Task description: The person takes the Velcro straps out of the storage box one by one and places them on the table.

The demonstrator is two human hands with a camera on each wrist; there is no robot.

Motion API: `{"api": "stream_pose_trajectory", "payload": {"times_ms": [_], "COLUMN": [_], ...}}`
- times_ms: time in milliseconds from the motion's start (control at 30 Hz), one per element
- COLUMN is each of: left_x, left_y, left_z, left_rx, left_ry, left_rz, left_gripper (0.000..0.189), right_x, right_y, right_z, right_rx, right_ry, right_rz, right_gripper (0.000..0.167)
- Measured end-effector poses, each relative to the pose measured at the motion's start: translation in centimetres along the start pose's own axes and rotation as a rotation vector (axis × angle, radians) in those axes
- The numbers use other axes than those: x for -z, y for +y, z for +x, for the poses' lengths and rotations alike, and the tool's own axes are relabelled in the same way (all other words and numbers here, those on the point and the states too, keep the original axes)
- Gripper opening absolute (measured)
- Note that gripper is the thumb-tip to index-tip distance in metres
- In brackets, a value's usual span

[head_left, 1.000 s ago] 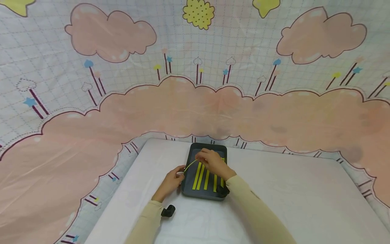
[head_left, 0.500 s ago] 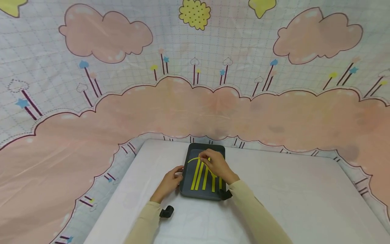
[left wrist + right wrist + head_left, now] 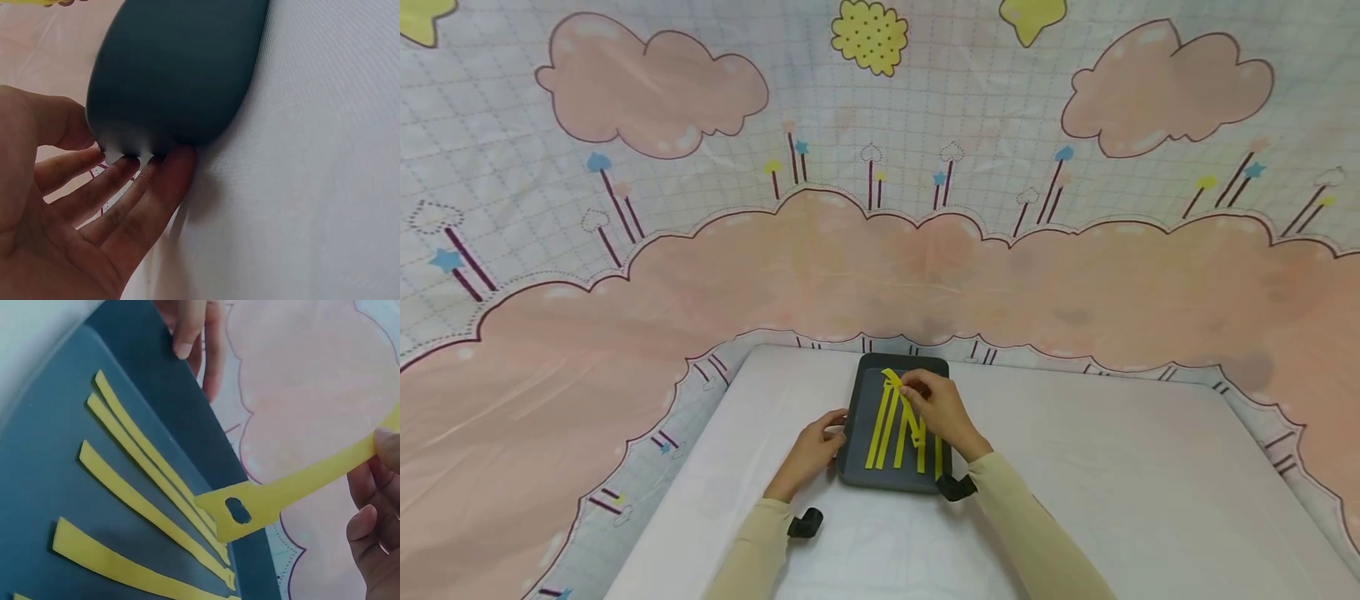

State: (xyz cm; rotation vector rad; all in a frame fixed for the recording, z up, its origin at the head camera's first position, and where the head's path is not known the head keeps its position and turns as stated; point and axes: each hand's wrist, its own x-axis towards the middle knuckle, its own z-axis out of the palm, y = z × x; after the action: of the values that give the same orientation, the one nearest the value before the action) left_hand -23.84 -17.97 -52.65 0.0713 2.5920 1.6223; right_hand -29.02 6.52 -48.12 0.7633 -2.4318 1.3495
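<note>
A dark grey tray (image 3: pixel 854 454) holds several yellow hook-and-loop cable ties (image 3: pixel 140 481), laid lengthwise and roughly side by side. Above them my right hand (image 3: pixel 942 410) pinches another cable tie (image 3: pixel 306 482) between thumb and fingers; its wide slotted end hangs down toward the tray's far inner wall in the right wrist view. At the tray's left side, my left hand (image 3: pixel 808 454) holds the wall, its fingers (image 3: pixel 119 194) against the outside and its thumb at the rim. Part of the row of ties is hidden behind my right hand in the head view.
The tray stands on a white table (image 3: pixel 1075 483) near its far edge. Behind hangs a curtain (image 3: pixel 940 267) printed with pink clouds. Black wrist cameras (image 3: pixel 806 523) sit on both beige sleeves (image 3: pixel 1037 533).
My right hand has turned the held cable tie from pointing left over the tray's edge to hanging slantwise over the other ties. My left hand stays at the tray's left side.
</note>
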Motion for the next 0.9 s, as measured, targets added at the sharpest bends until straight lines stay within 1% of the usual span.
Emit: {"api": "stream_pose_trajectory", "payload": {"times_ms": [133,267,400,600,700,900], "left_x": [0.0,0.0,0.1,0.3,0.4,0.5], "left_y": [0.1,0.0,-0.1,-0.4,-0.4,-0.2], "left_z": [0.1,0.1,0.2,0.2,0.2,0.2], "left_rx": [0.000,0.008,-0.006,0.010,0.027,0.037], "left_ry": [0.003,-0.001,-0.013,-0.013,-0.020,-0.047], "left_rz": [-0.006,-0.008,-0.010,-0.014,-0.028,-0.056], "left_gripper": [0.050,0.050,0.048,0.048,0.049,0.049], "right_x": [0.1,0.3,0.7,1.3,1.7,2.8], "right_y": [0.3,0.3,0.3,0.4,0.6,1.0], "right_z": [-0.2,-0.4,-0.6,-1.2,-1.6,-2.3], "right_rx": [-0.084,-0.185,-0.267,-0.338,-0.358,-0.414], "right_ry": [0.034,0.055,0.069,0.085,0.087,0.096], "right_rz": [0.071,0.182,0.270,0.328,0.341,0.366], "right_gripper": [0.012,0.014,0.014,0.015,0.016,0.018]}}
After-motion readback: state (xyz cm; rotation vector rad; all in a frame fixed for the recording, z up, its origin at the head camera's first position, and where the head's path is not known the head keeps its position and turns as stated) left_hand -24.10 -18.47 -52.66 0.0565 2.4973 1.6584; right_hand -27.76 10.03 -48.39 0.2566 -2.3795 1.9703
